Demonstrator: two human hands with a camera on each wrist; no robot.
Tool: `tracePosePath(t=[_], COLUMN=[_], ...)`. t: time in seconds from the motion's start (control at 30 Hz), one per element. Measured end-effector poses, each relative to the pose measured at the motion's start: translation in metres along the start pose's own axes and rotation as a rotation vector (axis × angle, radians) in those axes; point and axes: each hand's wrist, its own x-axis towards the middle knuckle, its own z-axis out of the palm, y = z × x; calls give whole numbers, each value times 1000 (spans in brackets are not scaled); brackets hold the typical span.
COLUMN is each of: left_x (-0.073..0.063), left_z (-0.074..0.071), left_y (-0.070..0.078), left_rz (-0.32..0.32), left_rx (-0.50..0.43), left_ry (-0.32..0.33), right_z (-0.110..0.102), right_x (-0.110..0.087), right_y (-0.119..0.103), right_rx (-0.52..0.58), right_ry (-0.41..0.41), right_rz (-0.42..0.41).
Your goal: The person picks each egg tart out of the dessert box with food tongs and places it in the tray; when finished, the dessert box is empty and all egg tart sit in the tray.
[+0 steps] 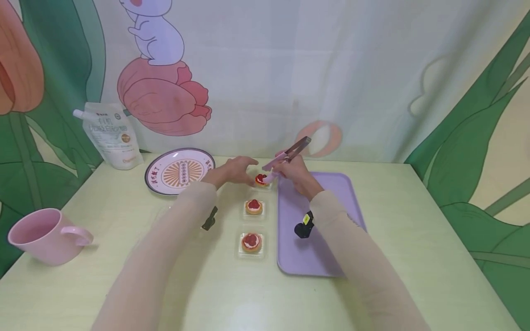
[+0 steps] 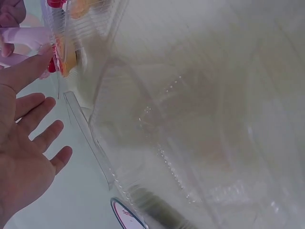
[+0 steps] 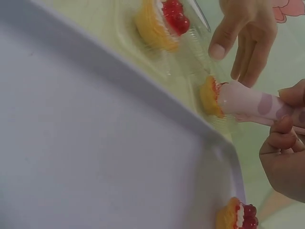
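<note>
My right hand [image 1: 295, 172] holds pink-and-metal tongs [image 1: 285, 155], their pink tips at the farthest fruit tart [image 1: 261, 179]. In the right wrist view, the tips of the tongs [image 3: 238, 98] touch this tart [image 3: 208, 97], which has a yellow crust and red topping. My left hand [image 1: 239, 170] is at the left of that tart, fingers extended and thumb apart, as the left wrist view of the hand [image 2: 28, 143] also shows. Two more tarts, a middle one [image 1: 254, 207] and a near one [image 1: 251, 242], sit in clear plastic trays in a row.
A purple tray [image 1: 319, 257] lies under my right forearm; another tart [image 3: 233, 217] shows by its corner. Clear plastic packaging [image 2: 190, 119] fills much of the left wrist view. Leftward are a printed plate [image 1: 198, 161], a pink mug [image 1: 45, 236] and a spouted pouch [image 1: 112, 138].
</note>
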Motion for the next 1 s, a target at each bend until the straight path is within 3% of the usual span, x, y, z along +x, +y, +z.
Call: tracePosePath(t=[0.53,1.0], left_x=[4,5], left_z=[6,7], left_y=[-3,-3], left_rz=[-46,-51], left_rx=[-76,-69], left_ry=[9,25], right_z=[9,11], right_x=[5,2], right_y=[11,12], right_rx=[6,-131], right_ry=[-18,18], right_rz=[10,-7])
